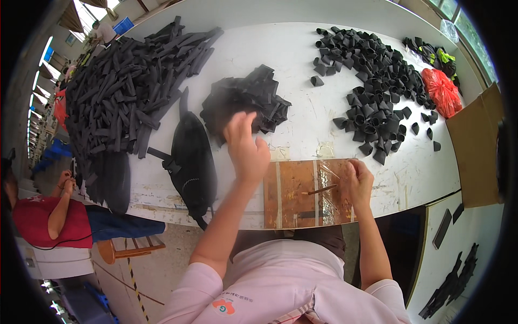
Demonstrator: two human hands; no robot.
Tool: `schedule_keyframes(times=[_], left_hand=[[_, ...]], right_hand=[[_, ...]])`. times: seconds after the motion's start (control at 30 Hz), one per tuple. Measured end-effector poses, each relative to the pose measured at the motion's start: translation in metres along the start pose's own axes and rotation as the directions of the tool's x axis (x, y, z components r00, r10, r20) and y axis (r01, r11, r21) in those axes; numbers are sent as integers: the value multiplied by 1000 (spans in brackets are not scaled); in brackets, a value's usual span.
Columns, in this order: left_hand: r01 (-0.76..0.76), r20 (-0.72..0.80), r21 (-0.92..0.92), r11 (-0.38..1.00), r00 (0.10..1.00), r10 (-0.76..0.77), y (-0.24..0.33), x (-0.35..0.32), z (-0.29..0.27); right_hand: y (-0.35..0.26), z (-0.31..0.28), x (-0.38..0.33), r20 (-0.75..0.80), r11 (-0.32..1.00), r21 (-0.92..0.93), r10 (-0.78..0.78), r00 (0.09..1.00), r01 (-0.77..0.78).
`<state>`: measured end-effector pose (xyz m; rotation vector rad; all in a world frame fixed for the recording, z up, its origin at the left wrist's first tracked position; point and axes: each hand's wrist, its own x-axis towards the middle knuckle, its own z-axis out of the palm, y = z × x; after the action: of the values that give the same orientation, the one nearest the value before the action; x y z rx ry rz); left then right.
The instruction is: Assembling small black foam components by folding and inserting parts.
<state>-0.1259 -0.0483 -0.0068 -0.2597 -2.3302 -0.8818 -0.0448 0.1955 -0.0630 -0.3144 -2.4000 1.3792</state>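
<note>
My left hand (pixel 246 153) reaches over the near edge of a heap of black fabric pieces (pixel 264 89). Its fingers are stretched out and the thumb stands apart, with nothing visible in them. At the right edge of a brown board (pixel 288 186), my right hand (pixel 360 184) has its fingers curled together; whatever they may hold is hidden. The board is crossed by pale and clear tape strips. On it lie a thin brown stick (pixel 319 190) and a short dark strip (pixel 314 214). A black waist bag (pixel 193 156) lies left of my left forearm.
A large pile of long black strips (pixel 124 86) covers the table's left side. Many curled black pieces (pixel 372 81) spread over the right. Beyond are a red plastic bag (pixel 441 93) and a cardboard box (pixel 477 146). A person in red (pixel 54 221) sits at the left, near a wooden stool (pixel 129 249).
</note>
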Motion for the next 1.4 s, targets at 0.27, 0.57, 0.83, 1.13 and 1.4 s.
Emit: schedule_keyframes(times=[0.27, 0.57, 0.83, 1.13, 1.4], left_hand=[[-293, 516, 432, 853, 856, 34, -51, 76, 34], [-438, 425, 308, 845, 858, 290, -106, 74, 65], [-350, 350, 146, 925, 893, 283, -64, 73, 24], [-217, 463, -92, 972, 855, 235, -16, -54, -2], [-182, 537, 55, 982, 834, 124, -2, -100, -20]], right_hand=[[21, 26, -14, -32, 918, -345, -219, 975, 195], [25, 25, -14, -32, 934, -307, -204, 979, 184], [26, 24, -14, -35, 929, -327, -193, 981, 171], [28, 25, -11, -45, 921, -348, -203, 978, 175], [26, 25, -13, -41, 929, -344, -161, 986, 137]])
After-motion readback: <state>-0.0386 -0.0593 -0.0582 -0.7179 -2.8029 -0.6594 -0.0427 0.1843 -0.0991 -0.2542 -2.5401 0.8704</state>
